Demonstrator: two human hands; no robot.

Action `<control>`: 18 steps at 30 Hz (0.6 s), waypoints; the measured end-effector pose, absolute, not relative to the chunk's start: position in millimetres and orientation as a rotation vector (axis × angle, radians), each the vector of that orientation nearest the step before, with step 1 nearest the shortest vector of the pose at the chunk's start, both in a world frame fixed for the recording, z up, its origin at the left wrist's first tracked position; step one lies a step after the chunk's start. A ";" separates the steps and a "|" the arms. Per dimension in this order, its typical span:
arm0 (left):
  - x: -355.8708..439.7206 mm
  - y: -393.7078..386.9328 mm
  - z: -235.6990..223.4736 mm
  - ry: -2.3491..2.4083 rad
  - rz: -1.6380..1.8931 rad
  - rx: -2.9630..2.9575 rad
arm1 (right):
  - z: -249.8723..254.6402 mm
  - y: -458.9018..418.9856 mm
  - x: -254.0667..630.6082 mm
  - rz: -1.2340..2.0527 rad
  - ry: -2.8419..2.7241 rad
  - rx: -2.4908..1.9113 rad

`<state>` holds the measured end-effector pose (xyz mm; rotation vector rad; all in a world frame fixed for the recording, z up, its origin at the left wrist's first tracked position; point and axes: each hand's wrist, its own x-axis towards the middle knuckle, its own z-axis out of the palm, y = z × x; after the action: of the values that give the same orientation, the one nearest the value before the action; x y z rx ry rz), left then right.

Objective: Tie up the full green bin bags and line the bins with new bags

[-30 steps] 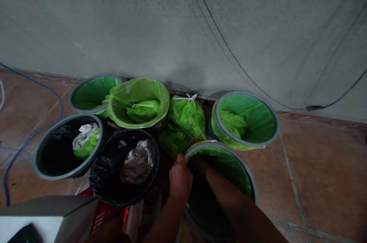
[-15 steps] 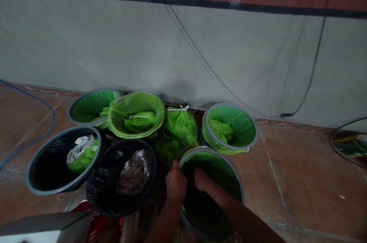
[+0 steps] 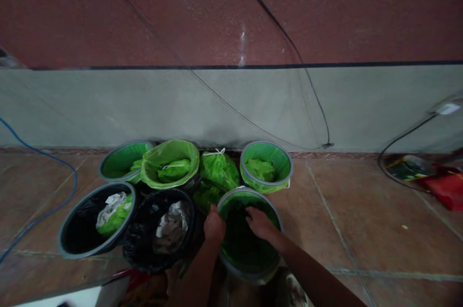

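Just in front of me stands a round bin (image 3: 235, 198) with a grey rim and a green plastic liner. On its left rim, my left hand (image 3: 214, 225) is closed, gripping the edge and liner. My right hand (image 3: 259, 222) reaches inside the bin, fingers loosely bent and apart, with nothing visible in them. The bin's interior is dark. Behind my left hand sits a tied green bag (image 3: 219, 169) with a white drawstring. Another green-lined bin (image 3: 265, 181) stands behind the one I hold, with crumpled green plastic in it.
To the left are two black-lined bins (image 3: 65, 242) (image 3: 142, 230) holding crumpled paper, and two more green-lined bins (image 3: 112, 164) (image 3: 152, 179). A blue cable (image 3: 70, 193) crosses the tiled floor (image 3: 321, 239). The wall (image 3: 162, 104) rises behind. Red packaging (image 3: 443, 188) lies at far right.
The view has tilted up, showing more wall. My right hand has risen a little inside the bin, with its fingers now showing. My left hand stays on the rim.
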<state>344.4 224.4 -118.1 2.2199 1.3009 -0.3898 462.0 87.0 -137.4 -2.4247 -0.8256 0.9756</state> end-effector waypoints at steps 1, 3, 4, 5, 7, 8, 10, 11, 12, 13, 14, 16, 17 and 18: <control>344.2 224.3 -115.1 1.282 -0.421 2.217 | -131.6 78.5 461.0 0.996 -0.862 -2.439; 344.9 225.0 -107.6 1.260 -0.473 2.231 | -121.6 60.9 457.3 1.049 -0.901 -2.506; 345.9 225.5 -102.5 1.271 -0.487 2.249 | -117.3 53.1 454.6 1.081 -0.902 -2.542; 347.5 225.8 -96.2 1.292 -0.488 2.277 | -113.1 46.4 451.9 1.109 -0.905 -2.562; 351.6 223.9 -80.0 1.325 -0.440 2.366 | -102.9 37.0 448.1 1.111 -0.913 -2.540; 353.6 220.6 -70.9 1.312 -0.404 2.422 | -96.2 33.6 448.0 1.067 -0.915 -2.514; 355.2 206.9 -54.1 1.165 -0.338 2.546 | -79.9 26.6 452.2 0.933 -0.904 -2.481; 354.0 196.0 -48.0 1.038 -0.323 2.597 | -71.2 22.0 456.1 0.867 -0.880 -2.484; 350.9 182.6 -44.4 0.886 -0.331 2.628 | -62.8 16.3 460.5 0.829 -0.844 -2.501; 345.9 167.4 -43.8 0.719 -0.360 2.635 | -55.5 9.8 464.6 0.825 -0.801 -2.525; 339.3 151.1 -46.2 0.557 -0.409 2.623 | -49.8 2.7 467.5 0.846 -0.759 -2.548; 323.8 120.2 -59.2 0.324 -0.574 2.567 | -44.9 -10.5 467.8 0.915 -0.690 -2.567; 316.4 107.7 -68.6 0.265 -0.655 2.560 | -45.9 -15.3 464.8 0.938 -0.673 -2.555; 310.4 98.1 -78.6 0.223 -0.731 2.564 | -48.8 -18.4 460.2 0.947 -0.662 -2.534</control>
<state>310.4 98.1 -78.6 2.5645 0.2230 -0.7306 460.2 -18.4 -48.8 -2.5339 -0.6616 0.9469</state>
